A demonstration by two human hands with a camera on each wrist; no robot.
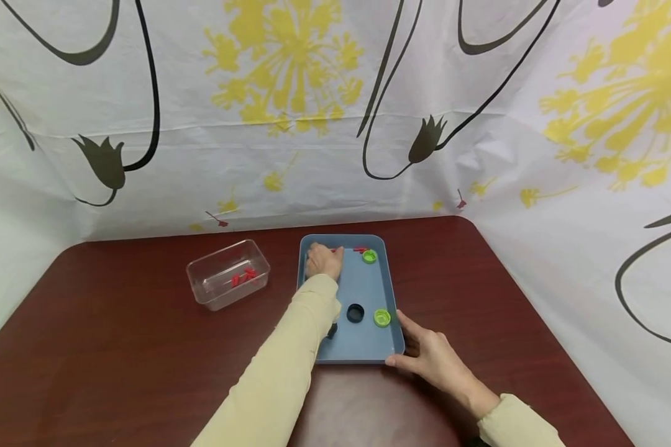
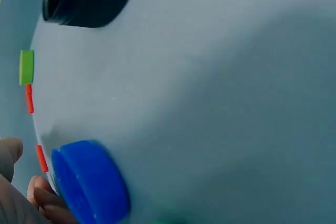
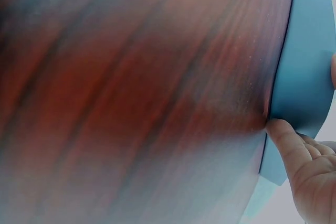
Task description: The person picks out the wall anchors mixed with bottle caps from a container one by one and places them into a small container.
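A blue-grey tray lies on the table. My left hand is down in its far left corner. In the left wrist view the left fingers are right beside a blue cap, with the thumb nearer the tray wall; I cannot tell whether they pinch anything. Small red pieces lie along the far wall beside a green cap. A black cap and another green cap sit closer to me. My right hand grips the tray's near right corner, thumb at the front edge.
Left of the tray stands a clear plastic box with several red pieces inside. Partly behind the left sleeve is a dark object in the tray. A patterned cloth rises behind the brown table.
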